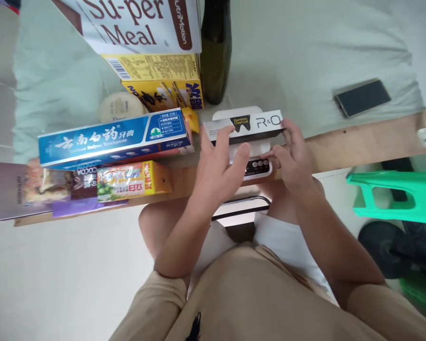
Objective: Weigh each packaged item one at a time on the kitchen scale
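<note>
A long white and black carton marked Bamboo Charcoal R&O [250, 126] lies across a small white kitchen scale [256, 166] at the table's near edge. My left hand [218, 163] rests on the carton's left half, thumb reaching toward the scale's button panel. My right hand [290, 154] holds the carton's right end, with its fingers touching the scale beside the buttons. Both hands keep the carton on the scale platform.
A blue toothpaste box [113, 139], a yellow box [135, 182], snack packets [57, 184], a yellow carton [159, 80], a Su-per Meal box [142, 23] and a round tin [119, 106] crowd the left. A dark green bottle [216, 52] stands behind the scale. A phone [362, 98] lies right; a green stool [397, 196] stands below.
</note>
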The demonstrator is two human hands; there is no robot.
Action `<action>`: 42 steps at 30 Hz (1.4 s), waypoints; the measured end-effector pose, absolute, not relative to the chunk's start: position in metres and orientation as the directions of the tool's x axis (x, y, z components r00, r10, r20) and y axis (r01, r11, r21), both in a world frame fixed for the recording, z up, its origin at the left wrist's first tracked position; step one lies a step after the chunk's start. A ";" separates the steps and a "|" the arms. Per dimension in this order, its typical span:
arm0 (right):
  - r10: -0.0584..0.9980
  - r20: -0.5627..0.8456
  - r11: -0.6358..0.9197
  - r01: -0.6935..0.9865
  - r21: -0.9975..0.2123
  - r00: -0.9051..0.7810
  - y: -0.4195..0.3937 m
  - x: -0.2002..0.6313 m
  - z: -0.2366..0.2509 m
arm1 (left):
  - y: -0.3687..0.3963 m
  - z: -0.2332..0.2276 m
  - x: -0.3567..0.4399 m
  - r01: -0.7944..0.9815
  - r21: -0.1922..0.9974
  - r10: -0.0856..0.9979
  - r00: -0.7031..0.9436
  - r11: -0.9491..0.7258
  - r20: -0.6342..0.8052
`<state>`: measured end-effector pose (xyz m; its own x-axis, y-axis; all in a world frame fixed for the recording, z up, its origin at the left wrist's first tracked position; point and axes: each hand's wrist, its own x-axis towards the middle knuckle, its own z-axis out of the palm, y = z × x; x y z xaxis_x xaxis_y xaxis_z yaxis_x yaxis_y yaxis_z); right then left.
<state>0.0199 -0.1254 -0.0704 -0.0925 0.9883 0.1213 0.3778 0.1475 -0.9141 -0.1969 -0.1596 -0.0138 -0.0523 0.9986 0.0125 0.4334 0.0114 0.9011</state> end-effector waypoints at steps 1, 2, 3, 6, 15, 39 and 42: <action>0.990 0.121 0.137 0.355 -0.925 -0.067 -0.126 0.019 -0.070 | -0.160 -0.017 -0.198 0.434 0.901 0.998 -0.053 0.001 0.024; 0.992 0.114 0.123 0.331 -0.936 -0.048 -0.126 0.017 -0.069 | -0.160 -0.019 -0.198 0.437 0.899 0.998 -0.057 0.006 0.021; 0.994 0.101 0.107 0.306 -0.946 -0.036 -0.127 0.015 -0.068 | -0.161 -0.021 -0.198 0.444 0.896 0.998 -0.065 0.023 0.006; 0.998 0.048 0.056 0.241 -0.969 -0.036 -0.129 0.013 -0.064 | -0.162 -0.022 -0.194 0.472 0.880 0.993 -0.115 0.059 -0.005; 0.959 0.055 0.038 0.066 -0.997 0.277 -0.169 0.042 -0.045 | -0.159 -0.013 -0.185 0.178 0.653 0.624 -0.195 -0.737 0.757; 0.976 -0.099 -0.103 0.011 -0.995 0.194 -0.191 0.039 -0.042 | -0.148 -0.015 -0.189 0.095 0.910 0.869 -0.272 -0.403 0.413; 0.976 -0.110 -0.117 0.025 -0.993 0.187 -0.190 0.036 -0.043 | -0.147 -0.022 -0.191 0.286 0.880 0.878 -0.188 -0.379 0.439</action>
